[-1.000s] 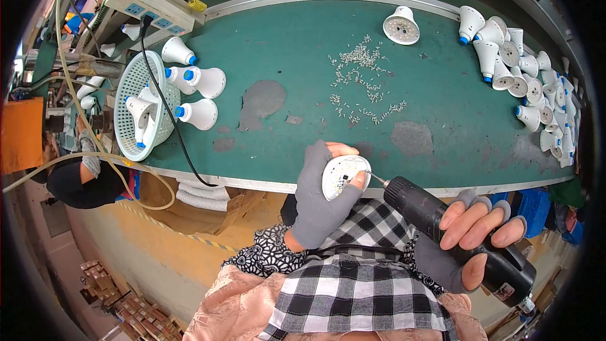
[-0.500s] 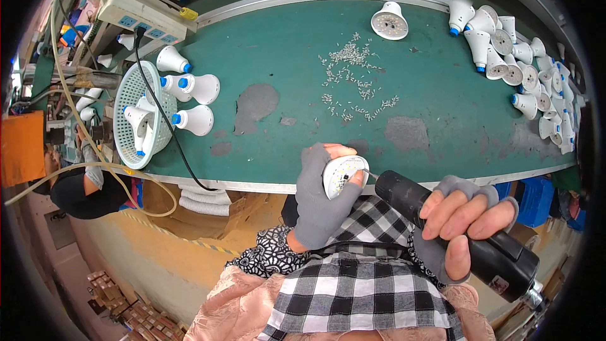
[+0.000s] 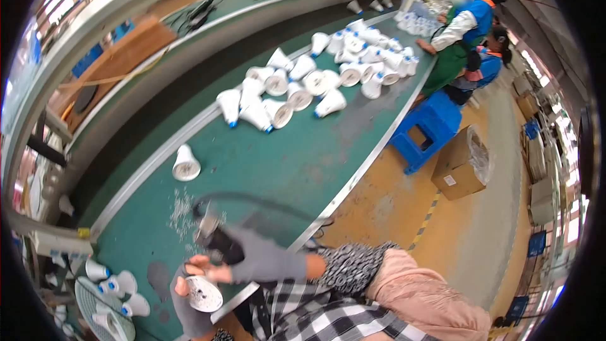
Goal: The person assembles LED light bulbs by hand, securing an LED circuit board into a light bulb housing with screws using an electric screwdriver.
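My left hand (image 3: 187, 309), in a grey fingerless glove, is closed around a white LED bulb (image 3: 205, 295) with its round board facing up. My right hand (image 3: 268, 260), gloved the same way, grips a black electric screwdriver (image 3: 225, 246). The tool is blurred, its metal end and dark cord toward the far side of the bench. Fingertips of the right hand meet the left fingers at the bulb's upper edge; whether they pinch a small part cannot be made out. Small silvery screws (image 3: 181, 213) lie scattered beyond the hands.
One bulb (image 3: 186, 165) stands apart on the green bench (image 3: 265, 164). Many bulbs (image 3: 278, 82) crowd the far part. A pale green basket (image 3: 85, 303) holds bulbs at lower left. Co-workers (image 3: 473, 19) are at upper right, near a blue stool (image 3: 429, 126) and cardboard box (image 3: 457, 167).
The view has swung right along the bench. My right hand has turned the screwdriver away from the bulb and brought its fingertips to the bulb's edge. My left hand still holds the bulb.
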A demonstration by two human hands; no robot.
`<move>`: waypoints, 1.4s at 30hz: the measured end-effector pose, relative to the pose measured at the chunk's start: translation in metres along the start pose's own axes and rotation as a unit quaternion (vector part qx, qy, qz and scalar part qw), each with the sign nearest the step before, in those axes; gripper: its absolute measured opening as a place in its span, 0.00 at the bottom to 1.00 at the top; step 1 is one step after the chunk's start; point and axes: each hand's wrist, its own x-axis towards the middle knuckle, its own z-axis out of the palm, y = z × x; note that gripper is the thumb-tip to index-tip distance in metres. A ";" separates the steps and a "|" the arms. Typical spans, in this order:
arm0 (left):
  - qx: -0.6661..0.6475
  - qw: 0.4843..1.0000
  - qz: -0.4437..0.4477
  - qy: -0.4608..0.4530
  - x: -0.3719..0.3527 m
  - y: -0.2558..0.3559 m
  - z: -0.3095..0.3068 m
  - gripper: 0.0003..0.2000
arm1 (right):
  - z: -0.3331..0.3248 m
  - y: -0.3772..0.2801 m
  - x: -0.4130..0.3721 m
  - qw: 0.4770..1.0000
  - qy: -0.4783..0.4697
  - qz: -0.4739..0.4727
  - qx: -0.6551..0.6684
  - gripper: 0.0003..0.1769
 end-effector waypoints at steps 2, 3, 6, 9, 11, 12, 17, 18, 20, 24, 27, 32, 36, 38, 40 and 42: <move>0.057 0.998 0.007 0.020 0.008 -0.006 -0.007 0.30 | 0.006 0.023 -0.002 0.998 -0.040 0.024 0.051 0.39; 0.093 0.995 -0.012 0.016 0.011 0.001 -0.005 0.32 | 0.005 0.027 -0.005 0.998 -0.045 0.035 0.023 0.38; 0.023 1.000 0.018 -0.004 0.014 -0.006 0.007 0.34 | 0.002 0.032 -0.008 0.994 -0.015 0.077 0.071 0.34; 0.004 0.996 0.069 -0.051 0.023 -0.050 -0.012 0.37 | 0.007 0.031 -0.011 0.979 0.038 0.098 0.178 0.29; 0.006 0.997 0.078 -0.001 0.022 -0.063 -0.010 0.39 | 0.010 0.032 -0.013 0.979 0.048 0.091 0.178 0.29; 0.015 0.995 0.078 0.055 0.013 -0.062 0.005 0.38 | 0.013 0.037 -0.014 0.981 0.047 0.093 0.163 0.29; -0.029 0.995 -0.056 0.077 -0.011 -0.008 0.031 0.24 | 0.026 0.042 -0.016 0.977 0.022 0.049 0.208 0.28; -0.329 0.922 -0.040 -0.200 0.007 -0.019 0.001 0.21 | 0.022 0.027 -0.020 0.972 0.022 0.039 0.230 0.31; -0.327 0.944 -0.022 -0.037 0.010 -0.015 0.003 0.21 | 0.008 0.004 -0.021 0.974 0.101 -0.057 0.195 0.21; -0.285 0.957 -0.020 0.048 0.004 -0.009 -0.008 0.23 | -0.024 -0.010 -0.012 0.916 0.276 -0.289 -0.043 0.15; -0.254 0.967 -0.024 -0.010 0.008 -0.027 -0.022 0.23 | -0.042 -0.027 -0.017 0.904 0.264 -0.319 -0.110 0.17; -0.277 0.954 -0.038 0.108 -0.009 -0.045 -0.014 0.24 | -0.055 0.017 -0.019 0.897 0.228 -0.362 -0.114 0.22; -0.295 0.942 -0.050 0.150 -0.024 -0.022 0.004 0.19 | -0.060 0.023 -0.016 0.904 0.225 -0.354 -0.086 0.22; -0.286 0.948 -0.043 0.131 -0.030 -0.023 -0.001 0.18 | -0.057 0.006 -0.012 0.901 0.190 -0.372 -0.120 0.12; -0.242 0.961 -0.027 0.129 -0.032 -0.023 -0.001 0.18 | -0.058 0.003 -0.004 0.900 0.256 -0.346 -0.064 0.13; -0.157 0.978 -0.039 0.135 -0.030 -0.021 -0.003 0.17 | -0.042 -0.008 0.008 0.894 0.300 -0.332 -0.010 0.11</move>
